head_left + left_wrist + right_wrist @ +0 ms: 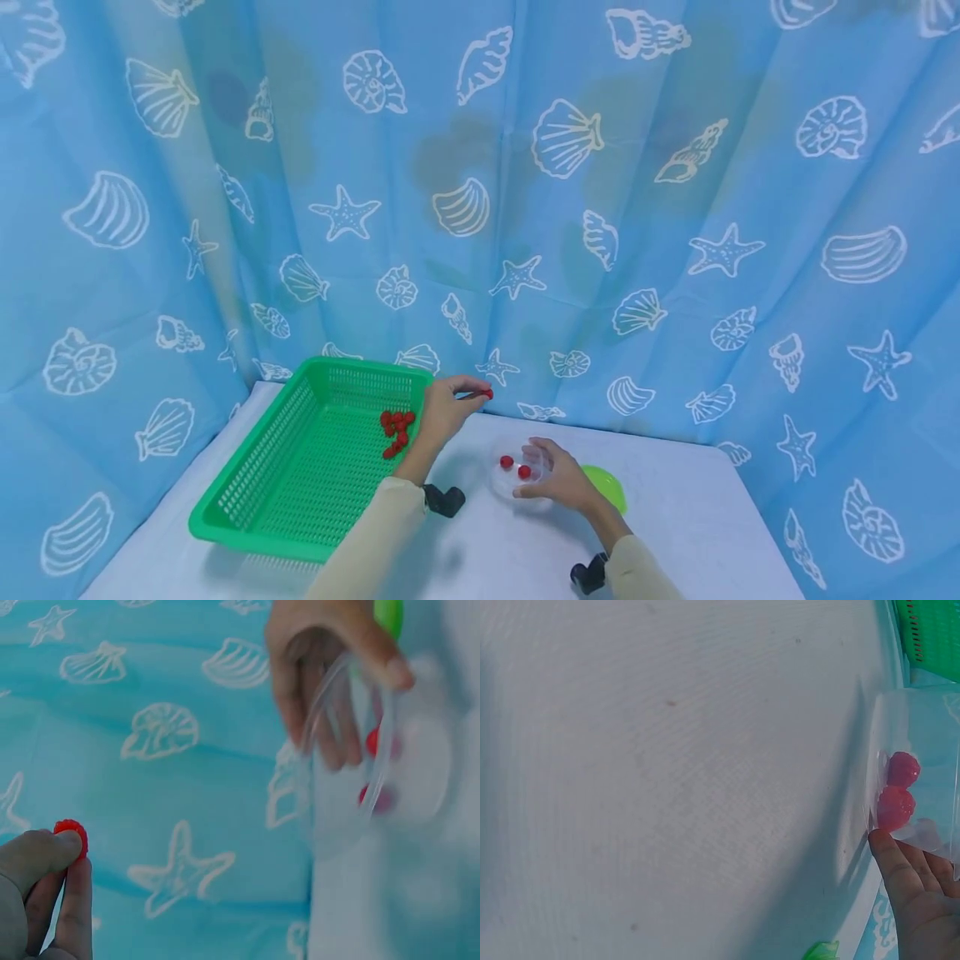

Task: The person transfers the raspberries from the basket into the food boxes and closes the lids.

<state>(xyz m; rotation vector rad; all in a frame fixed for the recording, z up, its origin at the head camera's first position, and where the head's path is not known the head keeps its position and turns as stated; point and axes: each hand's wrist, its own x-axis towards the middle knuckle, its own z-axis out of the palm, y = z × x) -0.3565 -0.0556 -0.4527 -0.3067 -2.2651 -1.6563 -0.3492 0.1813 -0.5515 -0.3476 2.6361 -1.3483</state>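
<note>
My left hand (444, 414) pinches a red raspberry (73, 838) between thumb and fingertips, raised just past the right side of the green basket (315, 487). Several more raspberries (397, 427) lie against that side inside the basket. In the head view, my right hand (558, 479) grips a clear plastic container (501, 486) by its right side, thumb at the near edge. Two raspberries sit in this container, one (904, 770) beside the other (895, 808). The container's mouth faces the left wrist camera, with part of my right hand showing through its wall.
A light green lid (607, 487) lies on the white tabletop (675, 500), partly behind my right hand. A blue curtain (480, 208) with white shell prints hangs along the table's back edge and sides. Both wrists carry black camera mounts (445, 500).
</note>
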